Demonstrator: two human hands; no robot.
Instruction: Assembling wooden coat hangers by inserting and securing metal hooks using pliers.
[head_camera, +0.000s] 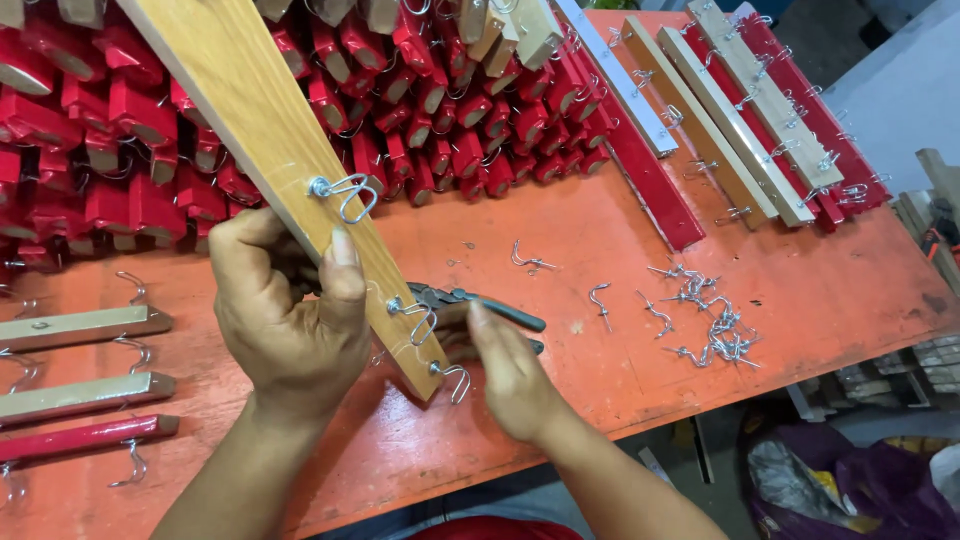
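At the near left edge, a few short wooden bars (85, 395) are lying flat on the orange table (800, 300), each with a wire hook hanging off it, and beyond them a dense heap of red painted blocks (120, 150) is filling the far left. The left hand (285, 320) is wrapping around a long wooden slat (260, 150), thumb pressing its face and fingers curling behind, holding it tilted so that the near end with its row of screwed-in wire hooks (345, 195) is facing up toward the head camera. Just right of that, the right hand (510, 370) is closing on a pair of dark pliers (480, 305), whose nose is reaching in behind the slat beside the middle hook; the slat is hiding the tips, so I cannot tell whether they are biting anything. Further right, loose hooks (715, 335) are lying scattered within easy reach, and at the far right finished slats (720, 120) in wood, red and white are lying side by side.
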